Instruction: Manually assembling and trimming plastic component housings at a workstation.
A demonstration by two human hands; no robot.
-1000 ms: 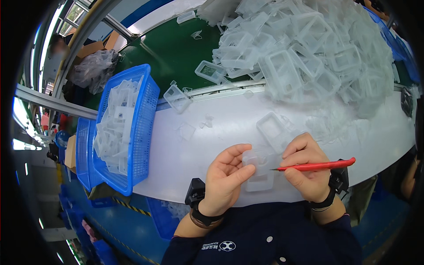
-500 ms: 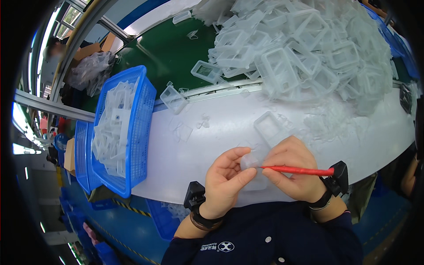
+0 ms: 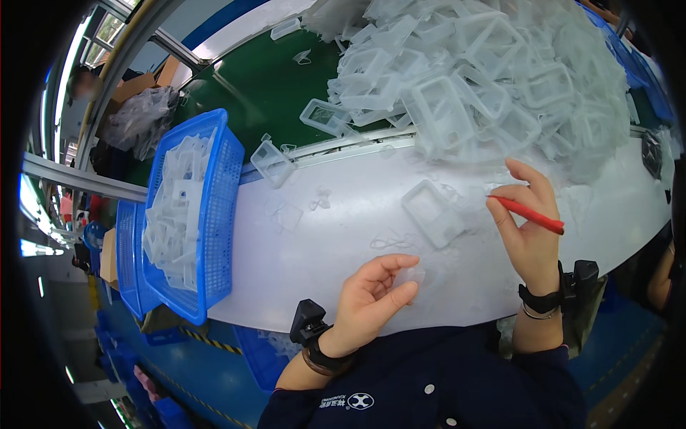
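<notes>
My left hand (image 3: 368,300), near the table's front edge, pinches a small clear plastic piece (image 3: 414,275) between thumb and fingers. Raised to the right, my right hand (image 3: 532,247) grips a slim red pen-shaped tool (image 3: 530,214), its narrow tip pointing left, apart from the plastic piece. Between and beyond my hands, a translucent rectangular plastic frame (image 3: 433,214) lies flat on the white table (image 3: 343,193). Thin clear strips (image 3: 391,241) lie beyond my left hand.
A large heap of translucent plastic frames (image 3: 471,86) fills the far right. To the left stands a blue basket (image 3: 220,222) of white translucent parts. One loose frame (image 3: 271,163) sits near the green surface (image 3: 250,93). A blue bin (image 3: 251,357) is below the table edge.
My right hand has moved away from the left, up and to the right, carrying the red tool. My left hand keeps hold of the clear piece in nearly the same place.
</notes>
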